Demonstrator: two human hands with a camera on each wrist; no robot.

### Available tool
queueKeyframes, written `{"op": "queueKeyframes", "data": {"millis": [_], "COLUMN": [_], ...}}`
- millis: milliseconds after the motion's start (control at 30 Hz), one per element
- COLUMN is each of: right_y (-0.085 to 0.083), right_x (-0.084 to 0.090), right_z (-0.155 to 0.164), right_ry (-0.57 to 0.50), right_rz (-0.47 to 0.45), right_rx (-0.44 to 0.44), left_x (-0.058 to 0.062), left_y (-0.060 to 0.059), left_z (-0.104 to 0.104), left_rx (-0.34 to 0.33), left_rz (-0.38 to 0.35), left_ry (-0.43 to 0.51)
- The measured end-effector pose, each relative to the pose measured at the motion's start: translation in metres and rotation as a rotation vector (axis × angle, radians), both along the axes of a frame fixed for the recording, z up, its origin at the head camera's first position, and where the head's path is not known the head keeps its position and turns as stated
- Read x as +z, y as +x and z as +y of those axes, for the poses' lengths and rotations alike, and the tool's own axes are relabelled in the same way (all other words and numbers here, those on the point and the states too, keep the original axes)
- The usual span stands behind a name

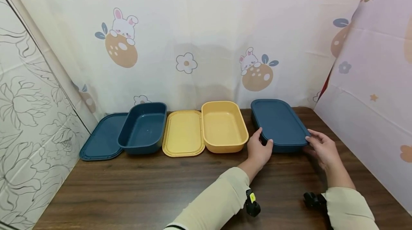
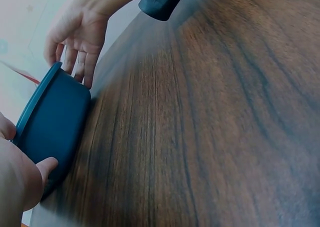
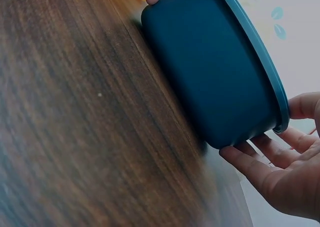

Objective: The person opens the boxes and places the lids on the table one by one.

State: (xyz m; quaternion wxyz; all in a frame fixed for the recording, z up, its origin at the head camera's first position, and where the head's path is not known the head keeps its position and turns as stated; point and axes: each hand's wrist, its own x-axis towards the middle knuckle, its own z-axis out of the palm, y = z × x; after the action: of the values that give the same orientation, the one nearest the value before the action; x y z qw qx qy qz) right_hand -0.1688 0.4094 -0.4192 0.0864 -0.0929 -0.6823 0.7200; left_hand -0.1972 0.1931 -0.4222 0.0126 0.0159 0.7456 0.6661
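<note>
Dark wood-grain tabletop [image 1: 154, 187] carries the lidded dark-blue plastic rectangular box [image 1: 279, 124] at its far right. Left hand [image 1: 259, 148] grips its near-left corner; right hand [image 1: 323, 147] seemingly touches the right corner with loosely straight fingers. Uneven pulling could pop the lid or nudge the open yellow plastic box [image 1: 224, 126] beside it.

The lidded box [image 1: 279, 124] was dark blue, like the open box [image 1: 143, 127] and its lid [image 1: 101, 137]. Another box [image 1: 223, 126] and lid [image 1: 183, 133] were yellow. The surface [image 1: 145, 187] was dark wood-grain; the curtain [image 1: 193, 44] showed rabbits and oranges.
</note>
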Motion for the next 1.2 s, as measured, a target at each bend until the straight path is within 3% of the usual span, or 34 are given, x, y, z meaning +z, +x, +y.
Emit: {"op": "queueKeyframes", "data": {"millis": [333,1200], "right_y": [0.002,0.007], "right_x": [-0.001,0.0], "right_z": [0.0,-0.006], "right_ry": [0.011,0.02], "right_rz": [-0.004,0.032], "right_rx": [-0.004,0.01], "left_x": [-0.002,-0.004], "left_y": [0.002,0.012], "left_z": [-0.002,-0.01], "left_rx": [0.002,0.012], "left_rz": [0.027,-0.003], "left_ry": [0.007,0.053]}}
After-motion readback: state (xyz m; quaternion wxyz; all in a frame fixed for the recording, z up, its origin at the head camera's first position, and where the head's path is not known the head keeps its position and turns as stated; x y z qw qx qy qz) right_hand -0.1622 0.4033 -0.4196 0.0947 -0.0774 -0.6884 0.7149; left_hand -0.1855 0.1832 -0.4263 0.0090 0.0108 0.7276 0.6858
